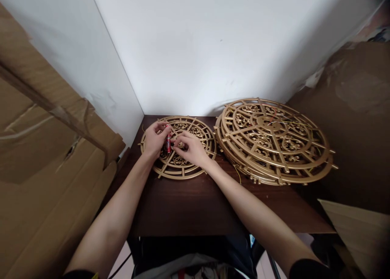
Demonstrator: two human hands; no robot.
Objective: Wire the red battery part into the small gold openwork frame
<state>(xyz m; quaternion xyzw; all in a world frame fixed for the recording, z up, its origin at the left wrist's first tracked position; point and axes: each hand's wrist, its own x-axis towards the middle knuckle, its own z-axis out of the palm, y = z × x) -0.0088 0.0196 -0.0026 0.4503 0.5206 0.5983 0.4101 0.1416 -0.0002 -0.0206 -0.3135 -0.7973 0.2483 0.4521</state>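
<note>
My left hand point(154, 137) is closed round a slim red tube with pale lettering point(168, 142), held roughly upright over the left part of a gold round openwork panel point(183, 176). Just right of the tube, my right hand point(191, 148) has thumb and fingers brought together in a pinch. Whatever sits between those fingertips is too small to make out. The panel lies flat on the dark brown table point(183, 206), with scrollwork and spokes inside its rings. Both hands hide its middle.
To the right, several similar gold panels lie in an uneven stack point(284, 169), with thin yellow wires among them. Cardboard point(48, 149) stands along the left, and more cardboard point(350, 120) on the right. A white wall point(195, 59) rises behind the table.
</note>
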